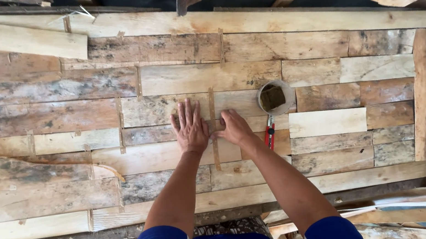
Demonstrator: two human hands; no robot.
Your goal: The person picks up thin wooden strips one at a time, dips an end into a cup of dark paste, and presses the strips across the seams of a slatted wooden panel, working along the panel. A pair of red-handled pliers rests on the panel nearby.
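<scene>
A patchwork of thin wood sheets (51, 117), taped edge to edge, covers the desk (346, 195) in a rough workshop. I see my left hand (190, 128) pressed flat, fingers (188, 112) spread, while my right hand (235, 128) lies with fingers together on a vertical strip of tape (215, 136), apparently smoothing it over a seam. Just beside the right hand rest a tape roll (276, 97) and a red utility knife (269, 134), kept close within reach.
</scene>
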